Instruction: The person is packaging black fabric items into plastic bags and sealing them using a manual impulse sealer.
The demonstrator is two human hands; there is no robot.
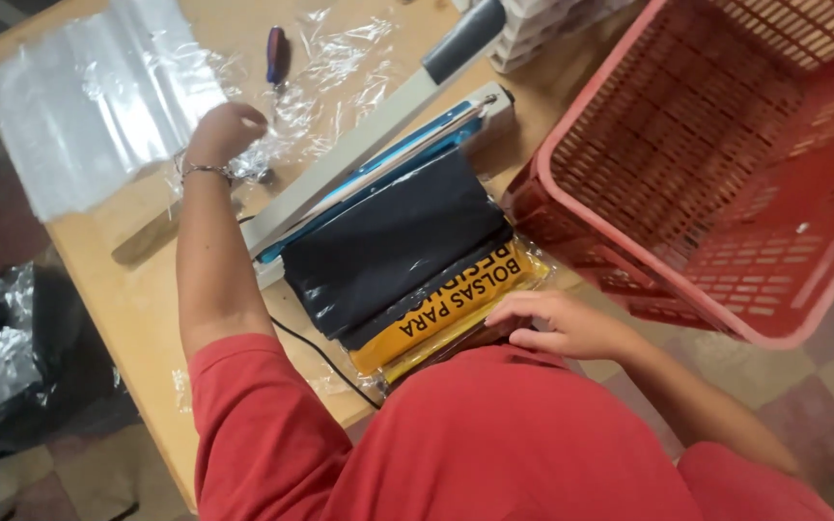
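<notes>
A: Nearest the lens a red shirt sleeve [494,444] is seen; just past it the right hand [554,323] is laid flat, fingers loosely spread, on a clear-wrapped pack of black folded plastic bags with a yellow label [407,260].

B: Where is the pack placed?

A: On the wooden worktop [137,299], its far edge set against the long grey-and-blue heat sealer [378,159], with a red lattice plastic basket [726,164] just beside it.

B: How is it judged to handle?

A: Soft, light and slippery in its film; best held by the edges.

B: And the left hand [226,130]?

A: It is curled shut on crinkled clear film [330,68], near a frosted plastic sheet [89,96].
</notes>
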